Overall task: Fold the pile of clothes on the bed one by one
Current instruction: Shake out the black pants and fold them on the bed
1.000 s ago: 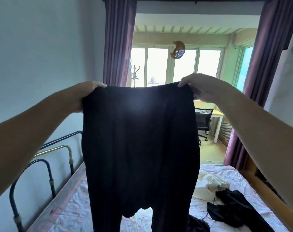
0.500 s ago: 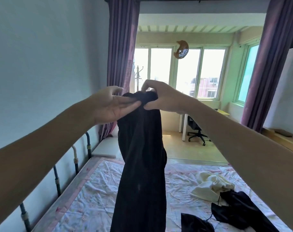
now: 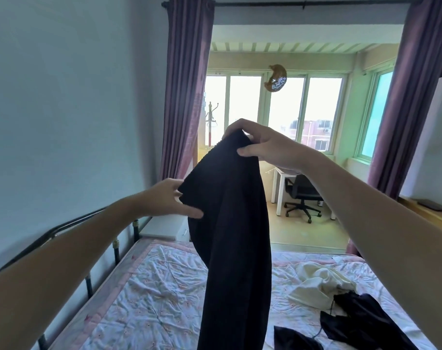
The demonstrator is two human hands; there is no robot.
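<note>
Over the bed [image 3: 149, 294], with its crumpled floral sheet, the black pants [image 3: 230, 223] hang in mid-air, doubled lengthwise into one long strip that drops out of view at the bottom. Rest of the pile is still on the bed off to the right: a cream top [image 3: 318, 284], a black garment [image 3: 359, 314] just beside it and another dark bit [image 3: 294, 339] near the bottom edge. Right hand [image 3: 268, 145] is up top, thumb and fingers pinching the waistband end, so it's carrying all the weight. Left hand [image 3: 169, 198] is lower, at the strip's left edge, fingers mostly straight and spread, touching the cloth more than gripping it as far as I can tell. My take on doing this step well: run that left hand down the edge to line the two legs up flush, keep the right pinch high so the fabric hangs straight and smooths itself, then lay it flat on the bare left part of the sheet, away from the unfolded stuff, before folding it in half again. No brands, tags or readable writing anywhere on the pants or the other clothes that I can make out.
</note>
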